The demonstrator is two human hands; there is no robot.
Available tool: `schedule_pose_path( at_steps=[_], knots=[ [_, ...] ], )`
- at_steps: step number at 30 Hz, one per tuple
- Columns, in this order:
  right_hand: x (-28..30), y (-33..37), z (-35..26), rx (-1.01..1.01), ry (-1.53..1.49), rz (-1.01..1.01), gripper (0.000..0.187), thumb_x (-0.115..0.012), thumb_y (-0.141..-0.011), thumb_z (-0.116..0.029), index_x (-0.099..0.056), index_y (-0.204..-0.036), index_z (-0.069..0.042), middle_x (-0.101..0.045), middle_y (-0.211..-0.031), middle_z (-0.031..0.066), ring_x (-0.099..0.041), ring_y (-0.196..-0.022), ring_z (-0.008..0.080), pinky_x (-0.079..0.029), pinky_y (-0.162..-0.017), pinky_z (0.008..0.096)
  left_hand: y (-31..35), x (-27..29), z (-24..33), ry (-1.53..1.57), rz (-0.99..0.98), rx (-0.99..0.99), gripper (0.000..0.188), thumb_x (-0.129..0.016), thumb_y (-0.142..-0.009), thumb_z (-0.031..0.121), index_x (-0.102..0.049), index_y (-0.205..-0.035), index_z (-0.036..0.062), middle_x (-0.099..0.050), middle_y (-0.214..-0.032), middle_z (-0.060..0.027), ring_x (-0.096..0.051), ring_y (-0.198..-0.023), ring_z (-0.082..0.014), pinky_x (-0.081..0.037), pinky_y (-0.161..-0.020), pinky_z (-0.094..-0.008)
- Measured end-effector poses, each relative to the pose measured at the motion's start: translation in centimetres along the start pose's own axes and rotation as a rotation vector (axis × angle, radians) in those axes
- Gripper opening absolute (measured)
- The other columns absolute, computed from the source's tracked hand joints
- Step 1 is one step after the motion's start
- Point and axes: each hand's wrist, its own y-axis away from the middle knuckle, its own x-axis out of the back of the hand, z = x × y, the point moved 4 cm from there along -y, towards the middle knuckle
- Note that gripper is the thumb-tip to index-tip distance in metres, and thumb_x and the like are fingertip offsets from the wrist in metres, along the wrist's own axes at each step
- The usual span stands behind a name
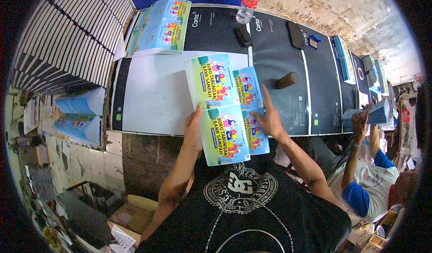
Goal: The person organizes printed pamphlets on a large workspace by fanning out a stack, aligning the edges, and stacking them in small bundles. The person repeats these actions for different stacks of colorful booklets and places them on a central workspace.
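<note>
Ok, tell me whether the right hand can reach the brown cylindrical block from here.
Probably yes: the right hand is close, and nothing visible stands between it and the brown cylindrical block, though it would first have to leave the printed sheets.

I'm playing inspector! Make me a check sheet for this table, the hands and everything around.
Surface: black-covered table, with a white sheet towards the left.
Job's things: left printed stack partly overlaps right printed stack; both are held at the table's near edge.
Clutter: red-capped bottle, brown block and small blue thing.
Hands: left hand holds the left stack's left edge; right hand grips the right stack's right side.
Cables: nothing seen.
Surroundings: tall book pile at left, co-worker at right, stained wall beyond.
</note>
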Motion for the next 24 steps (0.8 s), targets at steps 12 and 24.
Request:
schedule_pose_path(
  at_steps=[12, 24],
  knots=[
    [-1.4, -0.4, -8.2, -0.429, -0.196, -0.275, 0.051, -0.068, -0.095, -0.043, -0.071, -0.106, 0.007, -0.075, -0.084, 0.0145, -0.072, -0.074, 0.0172, -0.057, -0.071, 0.0337, -0.7, -2.6, -3.2, 0.069, -0.167, 0.076, 0.058, -0.041, -0.108, 0.046, -0.051, -0.137, -0.0029, -0.065, -0.126, -0.0160, -0.068, -0.107, -0.0219, -0.058, -0.090, -0.0350],
    [-0.8, -0.3, -8.4, -0.452, -0.384, -0.421, 0.049, -0.067, -0.098, -0.039, -0.066, -0.119, 0.006, -0.074, -0.101, 0.0119, -0.070, -0.084, 0.0147, -0.056, -0.077, 0.0320, 0.1, -0.9, -0.6, -0.177, -0.021, 0.039, 0.047, -0.048, -0.107, 0.038, -0.062, -0.121, -0.0041, -0.071, -0.108, -0.0131, -0.071, -0.090, -0.0174, -0.060, -0.078, -0.0316]
  ],
)
